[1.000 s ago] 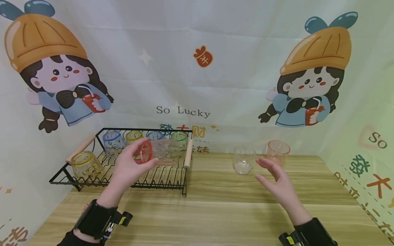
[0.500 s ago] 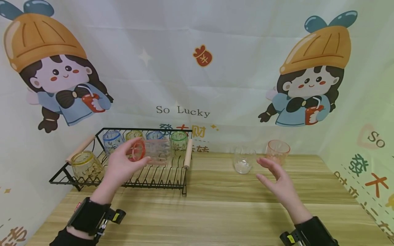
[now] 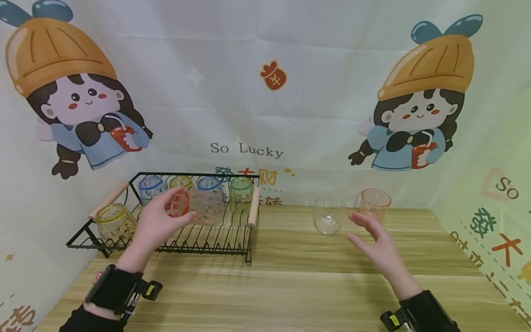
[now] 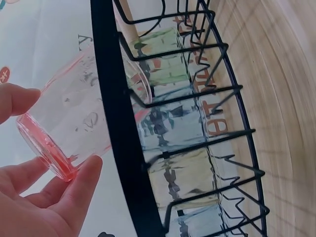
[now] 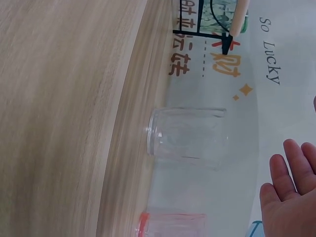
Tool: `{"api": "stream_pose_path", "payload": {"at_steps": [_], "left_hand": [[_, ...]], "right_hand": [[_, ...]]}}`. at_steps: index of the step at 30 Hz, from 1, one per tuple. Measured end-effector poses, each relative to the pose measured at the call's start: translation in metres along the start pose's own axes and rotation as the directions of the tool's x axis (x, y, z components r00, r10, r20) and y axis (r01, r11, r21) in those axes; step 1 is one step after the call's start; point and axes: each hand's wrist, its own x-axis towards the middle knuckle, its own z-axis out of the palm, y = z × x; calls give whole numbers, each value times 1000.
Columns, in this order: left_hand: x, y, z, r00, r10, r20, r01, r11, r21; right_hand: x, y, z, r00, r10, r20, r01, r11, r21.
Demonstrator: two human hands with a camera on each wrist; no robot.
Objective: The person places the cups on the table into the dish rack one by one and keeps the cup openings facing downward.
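Note:
My left hand [image 3: 155,221] pinches a pink-tinted drinking glass [image 3: 207,206] by its thick red base, the glass lying sideways over the black wire rack [image 3: 199,252]. Its mouth points right in the head view. In the left wrist view, thumb and fingers grip around the red base, and the rack's black bar [image 4: 118,123] passes in front of the glass's mouth end. My right hand [image 3: 379,244] hovers with relaxed, spread fingers and holds nothing. Near its fingertips a clear glass [image 3: 329,219] stands on the table, with a pink-rimmed glass [image 3: 374,203] behind the hand.
Upside-down glasses sit in the rack: a blue one [image 3: 151,186], a yellow one [image 3: 181,182], another blue one [image 3: 209,184] and a green one [image 3: 241,189] at the back, plus a yellow one [image 3: 114,223] at front left. Wooden handles [image 3: 253,207] flank the rack.
My left hand has moved left and slightly down over the rack, carrying the pink glass and uncovering more of the blue and green glasses behind. The right hand has hardly moved.

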Motion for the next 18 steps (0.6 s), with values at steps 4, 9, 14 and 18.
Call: {"api": "stream_pose_path", "payload": {"at_steps": [4, 9, 14, 18], "left_hand": [[1, -2, -3, 1000, 0, 3, 0, 999, 40], [2, -6, -6, 1000, 5, 9, -6, 995, 99], [3, -12, -7, 1000, 0, 11, -2, 992, 126], [3, -16, -7, 1000, -6, 6, 5, 989, 147]], "right_hand": [[0, 2, -1, 1000, -14, -5, 14, 999, -33], [0, 6, -3, 999, -38, -13, 37, 998, -46], [2, 9, -5, 1000, -20, -11, 19, 998, -61], [3, 10, -5, 1000, -4, -15, 3, 997, -77]]}}
